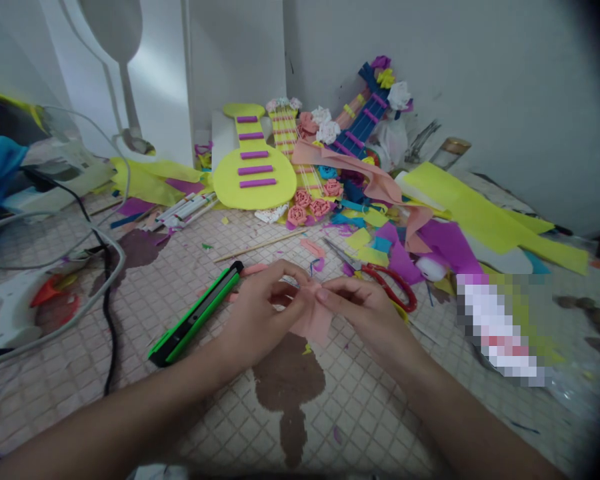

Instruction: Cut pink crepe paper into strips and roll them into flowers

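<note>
bare forearms (140, 403) reach in from the lower left and lower right of the frame, and from my seat far off i follow them to the centre. there the small peach paper (316, 325) sits between the hands, and everything turns on how it hangs: its top edge is caught at the fingertips and the loose part spreads toward the bottom of the frame, over a dark patch (290, 380). fingers hide part of it, so i cannot tell its long axis. the left hand (263, 307) pinches it with thumb and forefinger curved into a ring; the right hand (375, 317) pinches the upper right corner, thumb tip on the paper. neither is clearly nearer. i note the green cutter (201, 310) just left of the left hand and red-handled scissors (404, 287) just beyond the right.
</note>
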Demonstrator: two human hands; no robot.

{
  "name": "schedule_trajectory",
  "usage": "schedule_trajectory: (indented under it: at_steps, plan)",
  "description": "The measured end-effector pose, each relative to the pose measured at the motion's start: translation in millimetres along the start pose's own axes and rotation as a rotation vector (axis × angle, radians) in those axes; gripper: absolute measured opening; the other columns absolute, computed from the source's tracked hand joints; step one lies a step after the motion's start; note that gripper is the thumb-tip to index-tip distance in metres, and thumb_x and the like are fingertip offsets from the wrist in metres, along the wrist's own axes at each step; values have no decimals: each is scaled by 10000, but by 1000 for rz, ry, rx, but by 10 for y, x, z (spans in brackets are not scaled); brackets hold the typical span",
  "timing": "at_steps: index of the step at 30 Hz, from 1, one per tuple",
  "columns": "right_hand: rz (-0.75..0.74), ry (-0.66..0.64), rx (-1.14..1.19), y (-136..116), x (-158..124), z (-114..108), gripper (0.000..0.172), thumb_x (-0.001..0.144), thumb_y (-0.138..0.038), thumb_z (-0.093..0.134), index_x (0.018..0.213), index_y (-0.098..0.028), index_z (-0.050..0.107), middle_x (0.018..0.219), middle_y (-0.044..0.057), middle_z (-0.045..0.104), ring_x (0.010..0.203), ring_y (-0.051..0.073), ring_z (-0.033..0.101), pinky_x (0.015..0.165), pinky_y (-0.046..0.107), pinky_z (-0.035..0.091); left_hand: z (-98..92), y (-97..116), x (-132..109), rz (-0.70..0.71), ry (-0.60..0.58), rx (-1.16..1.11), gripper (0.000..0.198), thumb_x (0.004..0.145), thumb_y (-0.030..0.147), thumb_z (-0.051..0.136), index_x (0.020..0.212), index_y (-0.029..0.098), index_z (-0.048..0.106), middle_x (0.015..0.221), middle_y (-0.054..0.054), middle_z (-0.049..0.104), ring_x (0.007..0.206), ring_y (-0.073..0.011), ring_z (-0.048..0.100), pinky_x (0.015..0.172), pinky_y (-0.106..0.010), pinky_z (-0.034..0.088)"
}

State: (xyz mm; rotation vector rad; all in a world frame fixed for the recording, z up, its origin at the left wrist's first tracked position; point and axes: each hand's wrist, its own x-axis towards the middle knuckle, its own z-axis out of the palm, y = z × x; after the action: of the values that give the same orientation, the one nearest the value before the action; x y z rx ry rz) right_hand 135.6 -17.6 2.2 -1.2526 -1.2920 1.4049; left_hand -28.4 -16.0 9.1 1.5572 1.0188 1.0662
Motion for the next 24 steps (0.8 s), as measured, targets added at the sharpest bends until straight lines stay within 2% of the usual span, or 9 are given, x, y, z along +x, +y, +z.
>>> schedule_trajectory:
  at_steps: [4, 9, 14, 17, 20, 24]
  plan:
    - [18, -5, 39, -13, -1, 1, 117, 696, -330, 695, 735, -220, 702, 714, -9, 671, 671, 112, 579, 647, 245, 448, 11, 23, 4, 71, -47, 12, 29, 782, 141, 526, 780, 146, 554, 840, -37, 582, 764, -132, 589, 688, -258, 504]
    - [41, 28, 45, -42, -7, 10, 133, 677, -341, 700, 719, -215, 702, 698, -6, 649, 669, 120, 567, 627, 253, 433, -9, 40, 8, -2, -6, -16, 76, 805, 213, 526, 791, 148, 564, 784, -29, 585, 710, -120, 561, 623, -237, 467]
    - [54, 29, 51, -29, -9, -4, 139, 662, -337, 713, 707, -208, 684, 679, -21, 618, 647, 100, 537, 609, 232, 420, -23, -20, 40, -190, 82, -230, 121, 816, 309, 530, 838, 191, 544, 734, 19, 540, 663, -98, 532, 604, -226, 453]
    - [38, 34, 35, -32, -9, -8, 158, 657, -347, 710, 707, -199, 680, 682, -12, 612, 648, 110, 534, 603, 243, 422, -27, -44, 88, -354, 57, -420, 139, 773, 308, 581, 757, 172, 558, 728, 20, 541, 633, -85, 532, 590, -217, 448]
    - [31, 32, 26, -44, -6, -4, 158, 660, -348, 703, 699, -197, 677, 687, -4, 617, 650, 119, 540, 613, 260, 428, -36, -61, 125, -520, 39, -594, 162, 761, 333, 584, 757, 173, 559, 707, 16, 568, 605, -93, 555, 567, -223, 436]
    - [28, 30, 12, -56, 1, 4, 137, 663, -332, 700, 689, -201, 673, 670, -7, 615, 636, 119, 538, 607, 262, 429, -44, -73, 129, -598, 16, -645, 152, 724, 311, 613, 737, 166, 573, 683, 12, 587, 603, -108, 568, 577, -244, 436]
